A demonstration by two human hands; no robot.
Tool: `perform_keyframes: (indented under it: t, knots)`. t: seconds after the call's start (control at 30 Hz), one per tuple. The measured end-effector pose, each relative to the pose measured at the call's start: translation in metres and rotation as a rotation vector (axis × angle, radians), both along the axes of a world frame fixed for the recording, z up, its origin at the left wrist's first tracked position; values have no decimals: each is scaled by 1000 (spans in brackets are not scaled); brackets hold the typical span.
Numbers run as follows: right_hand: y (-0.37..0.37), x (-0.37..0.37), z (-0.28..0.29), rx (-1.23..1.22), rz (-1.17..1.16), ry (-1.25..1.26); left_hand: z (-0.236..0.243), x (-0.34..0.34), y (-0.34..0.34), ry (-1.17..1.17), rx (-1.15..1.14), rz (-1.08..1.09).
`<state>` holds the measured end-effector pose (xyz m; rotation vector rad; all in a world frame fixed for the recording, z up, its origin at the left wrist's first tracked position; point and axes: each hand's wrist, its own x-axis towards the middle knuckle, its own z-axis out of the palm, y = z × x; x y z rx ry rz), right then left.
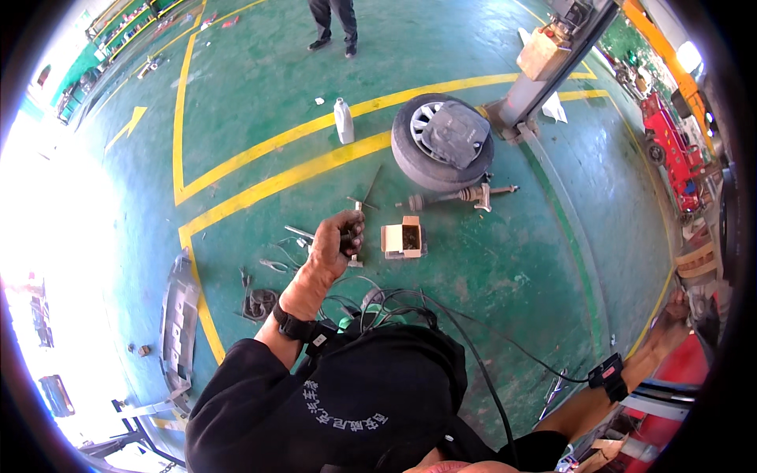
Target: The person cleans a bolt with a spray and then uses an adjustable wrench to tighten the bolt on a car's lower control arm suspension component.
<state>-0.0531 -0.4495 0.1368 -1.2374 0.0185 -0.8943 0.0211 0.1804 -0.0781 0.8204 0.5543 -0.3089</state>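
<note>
My left hand (pixel 337 236) is closed in front of me, its fingers curled round something dark I cannot make out, over thin metal tools (pixel 301 232) on the floor. An open cardboard box (pixel 402 238) with dark contents sits just to its right. Beyond the box lie an axle shaft (pixel 465 195) and a wheel (pixel 408 155) with a dark grey cover (pixel 453 130) on top. My right hand (pixel 675 306) reaches to the far right among stacked parts, its fingers too small and hidden to read.
A metal lift post (pixel 530 94) stands behind the wheel. A pale jug (pixel 343 121) stands upright. A person (pixel 331 27) stands farther back. A red wheeled machine (pixel 666 154) is at the right, a metal bumper beam (pixel 180 315) at the left. Cables (pixel 465 331) cross near my body.
</note>
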Motion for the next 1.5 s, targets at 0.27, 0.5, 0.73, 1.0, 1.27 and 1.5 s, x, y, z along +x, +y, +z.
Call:
perform_keyframes:
  t: [0.27, 0.5, 0.73, 1.0, 1.27, 1.5]
  knots:
    - [-20, -1, 5, 55, 173, 28, 4, 6, 6, -17, -13, 10]
    - [-58, -6, -4, -11, 244, -28, -3, 5, 11, -17, -12, -6]
    - [-20, -9, 5, 22, 524, 74, 1, 3, 18, -34, -29, 21]
    - [62, -18, -16, -133, -216, -108, -9, -3, 31, 3, -26, 47]
    - [34, -22, 5, 25, 363, -53, -26, -1, 35, -68, -28, 63]
    - [48, -35, 0, -149, 196, -112, -25, 5, 30, 5, -44, 59]
